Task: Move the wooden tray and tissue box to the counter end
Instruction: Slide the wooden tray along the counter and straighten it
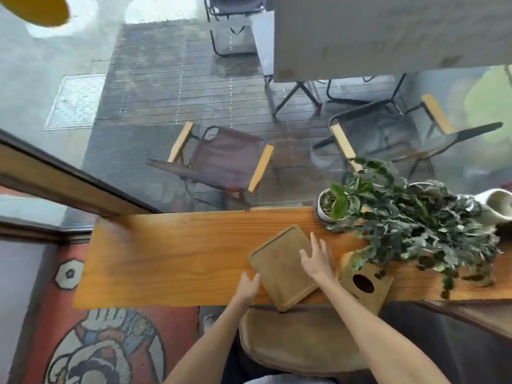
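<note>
A flat wooden tray with a raised rim lies tilted on the wooden counter, its near corner hanging over the front edge. My left hand grips the tray's left edge. My right hand rests on the tray's right side, fingers spread over the rim. Just right of the tray stands a wooden tissue box with a dark oval hole on top; leaves partly cover its far corner.
A small white potted plant and a big trailing leafy plant crowd the counter's right part. A window pane runs along the counter's back edge. A padded stool stands below me. The counter's left end stops near the wall.
</note>
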The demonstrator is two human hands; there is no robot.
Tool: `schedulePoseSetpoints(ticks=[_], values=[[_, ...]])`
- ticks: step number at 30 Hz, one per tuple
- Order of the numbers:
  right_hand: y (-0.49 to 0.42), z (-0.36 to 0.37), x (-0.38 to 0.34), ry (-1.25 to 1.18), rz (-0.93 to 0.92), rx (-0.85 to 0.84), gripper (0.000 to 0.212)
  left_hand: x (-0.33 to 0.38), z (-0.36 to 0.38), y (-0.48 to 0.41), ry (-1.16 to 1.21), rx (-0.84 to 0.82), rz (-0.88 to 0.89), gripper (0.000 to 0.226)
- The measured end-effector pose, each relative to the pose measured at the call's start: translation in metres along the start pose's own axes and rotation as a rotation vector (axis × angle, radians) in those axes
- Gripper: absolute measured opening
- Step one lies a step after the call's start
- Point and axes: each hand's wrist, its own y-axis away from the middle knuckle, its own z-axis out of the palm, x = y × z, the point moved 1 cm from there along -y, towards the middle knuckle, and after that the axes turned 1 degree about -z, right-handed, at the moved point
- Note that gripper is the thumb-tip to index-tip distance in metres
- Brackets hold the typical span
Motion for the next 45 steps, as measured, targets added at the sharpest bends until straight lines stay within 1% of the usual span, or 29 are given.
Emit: schedulePoseSetpoints(ticks=[3,7,9,11,13,17,20,25,27,31,33,35,37,39,42,45], values=[[-0.007,0.006,0.009,-0.078,0.08,0.027,0.063,0.002,0.006,-0.012,0.051,-0.011,-0.072,0.077],[-0.01,0.015,0.019,-0.062,0.153,0.019,0.058,0.003,0.011,-0.025,0.16,-0.031,-0.037,0.068],[-0.011,0.023,0.016,-0.027,0.165,0.026,0.057,0.004,0.008,-0.026,0.285,-0.054,-0.06,0.074],[-0.009,0.034,0.005,-0.006,0.15,0.002,0.058,0.005,-0.004,-0.024,0.395,-0.03,-0.11,0.084],[-0.006,0.049,-0.01,-0.01,0.112,-0.056,0.059,0.0,-0.028,-0.028,0.418,0.033,-0.13,0.087],[0.003,0.088,-0.044,-0.06,0.068,-0.152,0.065,-0.017,-0.089,-0.043,0.484,0.102,-0.097,0.072],[0.011,0.12,-0.068,-0.061,0.044,-0.189,0.068,-0.032,-0.128,-0.045,0.509,0.147,-0.109,0.076],[0.022,0.173,-0.11,-0.02,-0.041,-0.21,0.066,-0.064,-0.198,-0.05,0.452,0.195,-0.13,0.076],[0.027,0.196,-0.128,0.005,-0.085,-0.222,0.065,-0.074,-0.23,-0.055,0.371,0.201,-0.1,0.077],[0.027,0.241,-0.16,0.059,-0.181,-0.211,0.062,-0.085,-0.29,-0.072,0.039,0.206,-0.01,0.086],[0.022,0.258,-0.178,0.062,-0.249,-0.152,0.057,-0.086,-0.318,-0.08,-0.075,0.212,0.077,0.089],[0.018,0.27,-0.196,0.07,-0.294,-0.054,0.055,-0.089,-0.342,-0.087,-0.173,0.22,0.201,0.087],[0.019,0.282,-0.209,0.125,-0.327,0.048,0.06,-0.095,-0.359,-0.091,-0.287,0.188,0.302,0.086],[0.024,0.293,-0.212,0.234,-0.382,0.1,0.067,-0.108,-0.367,-0.091,-0.49,0.211,0.366,0.085],[0.033,0.311,-0.211,0.345,-0.474,0.081,0.077,-0.14,-0.378,-0.097,-0.787,0.345,0.444,0.09],[0.034,0.322,-0.196,0.551,-0.582,0.094,0.09,-0.164,-0.388,-0.108,-0.948,0.312,0.489,0.104]])
